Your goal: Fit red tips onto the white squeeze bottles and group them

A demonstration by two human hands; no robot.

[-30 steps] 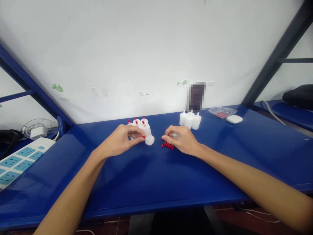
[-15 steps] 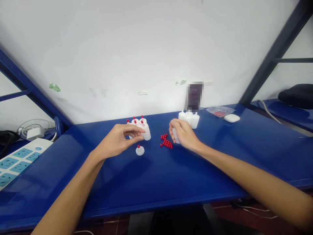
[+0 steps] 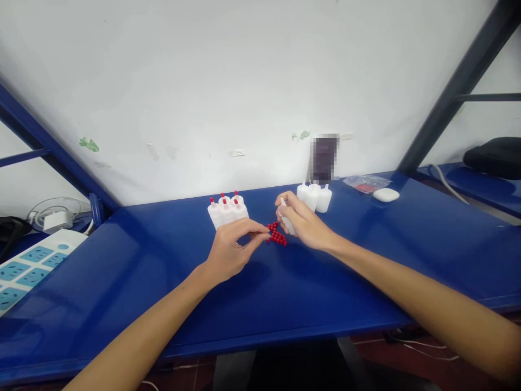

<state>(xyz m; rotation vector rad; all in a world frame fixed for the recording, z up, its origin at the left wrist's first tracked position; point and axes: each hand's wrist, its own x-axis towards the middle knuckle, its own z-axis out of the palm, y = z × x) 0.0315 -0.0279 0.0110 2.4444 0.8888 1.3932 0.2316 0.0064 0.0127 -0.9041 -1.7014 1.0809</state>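
Note:
My right hand [image 3: 305, 220] is closed around a small white squeeze bottle [image 3: 287, 224], its narrow nozzle pointing up with no red cap on it. My left hand [image 3: 236, 244] reaches over the table, thumb and forefinger slightly apart at the left edge of a pile of small red caps [image 3: 278, 237]. I see no cap between those fingertips. Behind the left hand stands a cluster of white squeeze bottles with red caps on their nozzles [image 3: 226, 210]; the hand hides part of it.
Uncapped white bottles [image 3: 323, 200] stand behind my right hand, before a blurred dark panel [image 3: 324, 158] against the wall. Further right lie a clear plastic bag with red pieces [image 3: 365, 184] and a white rounded case [image 3: 386, 195]. A power strip [image 3: 35, 269] sits at the left.
My left hand has moved right, from the capped bottles to the red caps, and now covers the near single capped bottle. My right hand has tilted, showing more of its bottle's nozzle.

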